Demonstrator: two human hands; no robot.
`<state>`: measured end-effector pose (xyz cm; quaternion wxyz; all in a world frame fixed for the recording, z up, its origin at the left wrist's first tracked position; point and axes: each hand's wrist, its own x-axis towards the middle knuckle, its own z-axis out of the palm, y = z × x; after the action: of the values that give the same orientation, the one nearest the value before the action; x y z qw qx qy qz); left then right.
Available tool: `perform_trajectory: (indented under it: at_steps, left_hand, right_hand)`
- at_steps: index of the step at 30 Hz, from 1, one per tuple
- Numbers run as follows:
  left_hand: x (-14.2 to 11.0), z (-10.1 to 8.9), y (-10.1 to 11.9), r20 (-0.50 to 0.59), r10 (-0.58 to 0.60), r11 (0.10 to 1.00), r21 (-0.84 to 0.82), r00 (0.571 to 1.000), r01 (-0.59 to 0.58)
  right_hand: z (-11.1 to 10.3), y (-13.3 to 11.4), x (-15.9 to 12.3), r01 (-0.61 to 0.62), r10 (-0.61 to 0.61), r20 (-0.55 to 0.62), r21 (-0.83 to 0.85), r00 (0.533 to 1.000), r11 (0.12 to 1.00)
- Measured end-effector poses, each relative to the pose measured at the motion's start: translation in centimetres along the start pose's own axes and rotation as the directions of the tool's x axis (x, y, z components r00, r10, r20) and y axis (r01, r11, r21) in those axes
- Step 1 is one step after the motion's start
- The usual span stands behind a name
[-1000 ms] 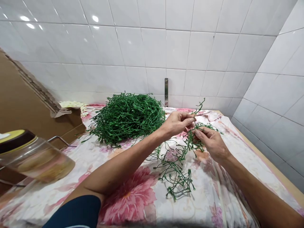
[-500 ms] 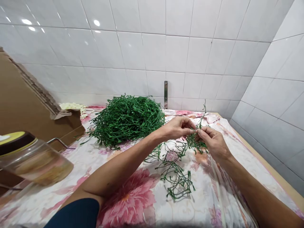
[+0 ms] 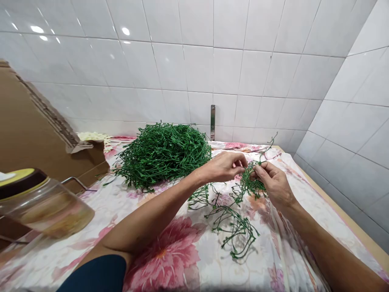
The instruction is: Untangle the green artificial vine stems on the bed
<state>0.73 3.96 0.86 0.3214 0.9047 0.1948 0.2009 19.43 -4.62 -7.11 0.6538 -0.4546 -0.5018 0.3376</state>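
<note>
My left hand (image 3: 224, 166) and my right hand (image 3: 271, 183) meet over a floral cloth (image 3: 170, 251), both pinched on a bunch of thin green plastic stems (image 3: 247, 184). One sprig of the bunch sticks up to the right past my right fingers. A loose tangle of the same green stems (image 3: 234, 227) trails from the bunch down onto the cloth toward me. A big heap of green stems (image 3: 162, 154) lies behind my left hand by the tiled wall.
A clear jar with a yellow and brown lid (image 3: 39, 202) lies close at the left. Torn brown cardboard (image 3: 36, 129) stands behind it. White tiled walls close the back and right. A metal bracket (image 3: 212, 121) is fixed to the back wall.
The sprig standing above my fingers has tipped to the right, and the trailing tangle on the cloth has slid a little right. Both hands stayed pinched together on the bunch.
</note>
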Motion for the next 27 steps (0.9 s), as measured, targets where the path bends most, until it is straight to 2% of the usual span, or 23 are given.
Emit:
perform_trajectory:
  at_steps: [3,5,7,9,12,14,16,19,23,27]
  left_hand:
    - [-0.2,0.1,0.3,0.036,0.108,0.991,0.078,0.993,-0.111]
    - [-0.3,0.2,0.5,-0.054,0.132,0.987,0.096,0.990,-0.126]
    - [-0.5,0.5,0.8,-0.172,0.118,0.984,0.152,0.978,-0.092]
    - [-0.7,0.9,1.3,-0.217,0.124,0.965,0.255,0.968,-0.066]
    - [-1.2,1.7,1.9,-0.143,0.139,0.904,0.422,0.980,-0.067]
    - [-1.3,2.2,2.1,-0.073,0.098,0.877,0.478,0.992,-0.052]
    - [-1.2,2.5,2.1,-0.038,0.036,0.873,0.487,0.999,-0.013]
    - [-0.9,2.6,1.6,-0.056,-0.024,0.895,0.444,0.998,0.047]
    - [-0.4,2.8,0.6,-0.094,0.003,0.944,0.328,0.996,0.028]
    - [-0.1,3.3,0.1,-0.150,0.023,0.957,0.288,0.988,0.022]
  right_hand:
    - [-0.1,-0.2,0.0,0.030,-0.029,0.013,-0.053,0.999,0.998]
    - [-0.2,-0.4,0.0,0.048,-0.049,-0.010,-0.071,0.999,0.996]
    - [-0.2,-0.4,0.1,0.050,-0.054,-0.047,-0.081,0.997,0.995]
    - [-0.2,-0.4,0.1,0.037,-0.043,-0.079,-0.074,0.996,0.997]
    - [-0.2,-0.4,0.2,0.005,-0.008,-0.099,-0.031,0.995,1.000]
    - [-0.2,-0.5,0.2,-0.002,-0.001,-0.108,-0.026,0.994,1.000]
    - [-0.2,-0.6,0.2,0.008,-0.013,-0.118,-0.040,0.993,0.999]
    - [-0.2,-0.7,0.1,0.039,-0.045,-0.127,-0.049,0.991,0.998]
    - [-0.3,-0.9,0.0,0.048,-0.048,-0.101,-0.006,0.994,0.999]
    - [-0.2,-1.0,-0.2,0.040,-0.036,-0.065,0.062,0.997,0.997]
